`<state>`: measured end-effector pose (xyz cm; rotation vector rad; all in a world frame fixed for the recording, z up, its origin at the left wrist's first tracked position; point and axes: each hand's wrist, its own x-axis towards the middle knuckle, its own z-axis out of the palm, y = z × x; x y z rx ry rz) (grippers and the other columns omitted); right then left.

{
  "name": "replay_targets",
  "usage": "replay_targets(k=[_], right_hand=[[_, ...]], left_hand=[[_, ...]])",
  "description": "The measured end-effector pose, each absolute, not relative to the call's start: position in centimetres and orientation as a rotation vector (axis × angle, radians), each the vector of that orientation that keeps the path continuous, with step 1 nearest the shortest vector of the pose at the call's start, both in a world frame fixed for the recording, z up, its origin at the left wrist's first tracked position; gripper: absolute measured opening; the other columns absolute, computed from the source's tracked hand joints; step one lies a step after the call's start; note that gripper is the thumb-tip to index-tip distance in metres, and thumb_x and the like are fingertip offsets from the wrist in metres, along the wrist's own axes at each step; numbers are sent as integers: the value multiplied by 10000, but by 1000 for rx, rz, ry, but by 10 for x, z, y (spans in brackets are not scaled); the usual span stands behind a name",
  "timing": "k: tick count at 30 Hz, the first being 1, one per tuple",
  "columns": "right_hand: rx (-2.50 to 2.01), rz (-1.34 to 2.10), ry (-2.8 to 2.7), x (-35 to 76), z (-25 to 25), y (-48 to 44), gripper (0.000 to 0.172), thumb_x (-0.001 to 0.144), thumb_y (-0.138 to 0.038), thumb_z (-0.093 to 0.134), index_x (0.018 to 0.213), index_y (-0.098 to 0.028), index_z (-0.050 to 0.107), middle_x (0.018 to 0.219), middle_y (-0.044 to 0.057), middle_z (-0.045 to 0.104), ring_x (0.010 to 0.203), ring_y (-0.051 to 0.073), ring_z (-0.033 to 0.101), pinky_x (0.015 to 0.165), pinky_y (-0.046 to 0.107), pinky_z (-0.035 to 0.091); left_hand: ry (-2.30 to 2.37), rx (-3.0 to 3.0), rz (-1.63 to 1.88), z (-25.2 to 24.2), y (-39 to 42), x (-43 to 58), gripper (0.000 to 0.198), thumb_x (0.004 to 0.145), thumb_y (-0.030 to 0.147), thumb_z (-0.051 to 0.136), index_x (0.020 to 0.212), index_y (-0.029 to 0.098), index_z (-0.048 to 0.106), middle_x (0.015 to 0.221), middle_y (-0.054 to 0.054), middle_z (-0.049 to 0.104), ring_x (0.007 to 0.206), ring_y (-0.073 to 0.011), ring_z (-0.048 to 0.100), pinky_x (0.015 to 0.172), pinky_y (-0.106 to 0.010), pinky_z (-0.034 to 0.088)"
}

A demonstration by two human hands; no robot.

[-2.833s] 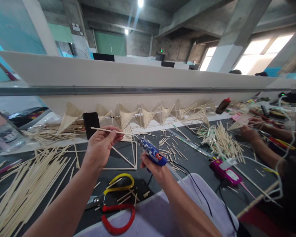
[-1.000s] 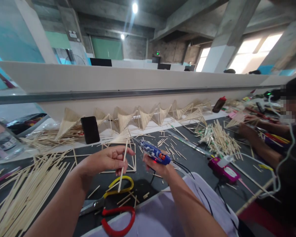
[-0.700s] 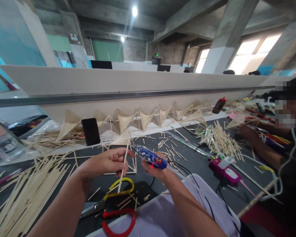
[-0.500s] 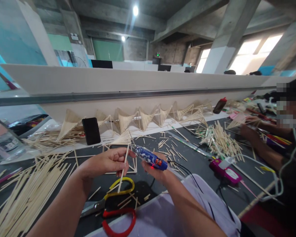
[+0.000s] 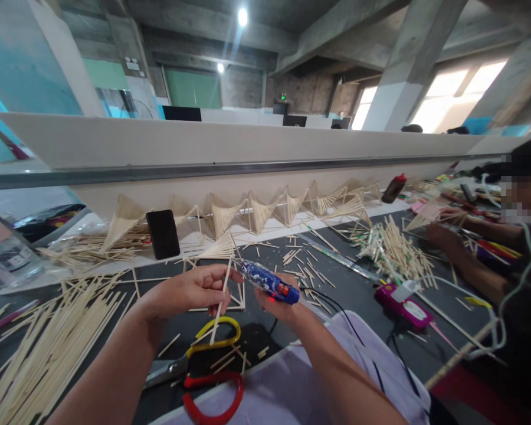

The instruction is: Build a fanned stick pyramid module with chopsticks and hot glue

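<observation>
My left hand [image 5: 207, 289] pinches a thin wooden stick [image 5: 220, 311], which slants upward in front of the fingers. In my right hand [image 5: 278, 301] is a blue hot glue gun [image 5: 268, 282], its nozzle pointing left, close to the stick's upper end; I cannot tell whether they touch. A small red light glows on the gun. Behind my hands, a frame of glued sticks [image 5: 236, 307] lies on the dark table, partly hidden by my left hand. Scissors [image 5: 177, 367] with one yellow and one red handle lie below my hands among short stick pieces.
Long sticks [image 5: 66, 348] are heaped at the left, beside a clear bottle [image 5: 9, 260]. A black phone [image 5: 163, 235] leans near fan-shaped stick models [image 5: 259, 215] along the partition. At right are a pink power strip [image 5: 402, 307], a stick pile [image 5: 400, 251] and a co-worker's arm [image 5: 464, 260].
My hands, the stick and the glue gun keep nearly the same places. The view has shifted very slightly, and the co-worker's arm at the right has moved a little.
</observation>
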<state>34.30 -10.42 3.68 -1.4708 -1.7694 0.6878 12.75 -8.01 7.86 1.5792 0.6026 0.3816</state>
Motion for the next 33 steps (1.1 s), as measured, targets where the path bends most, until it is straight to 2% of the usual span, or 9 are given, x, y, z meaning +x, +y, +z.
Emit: replay_targets(k=[9, 16, 27, 33], right_hand=[[-1347, 799, -1720, 351, 23, -98, 184, 680, -215, 534, 502, -171, 525, 449, 5, 530, 425, 120, 478, 411, 232, 352], [-1256, 989, -1698, 356, 23, -101, 173, 698, -254, 540, 561, -154, 572, 475, 21, 567, 444, 144, 536, 436, 242, 410], [-1264, 1038, -1686, 354, 21, -98, 150, 686, -262, 540, 586, -157, 577, 477, 10, 563, 454, 148, 550, 438, 240, 417], [-1304, 943, -1715, 353, 21, -99, 149, 679, -249, 545, 555, -168, 560, 475, 4, 561, 448, 128, 527, 432, 225, 406]], left_hand=[[603, 1586, 394, 80, -81, 126, 365, 819, 265, 550, 1163, 179, 463, 706, -14, 595, 607, -103, 517, 545, -211, 397], [619, 1582, 392, 80, -80, 126, 362, 822, 281, 542, 1160, 169, 477, 692, -13, 595, 596, -101, 506, 545, -213, 384], [622, 1569, 390, 81, -81, 128, 320, 820, 306, 538, 1104, 164, 500, 701, -19, 596, 606, -103, 510, 548, -213, 365], [622, 1586, 393, 83, -82, 126, 273, 836, 305, 516, 1079, 180, 506, 716, -19, 590, 611, -104, 502, 546, -215, 353]])
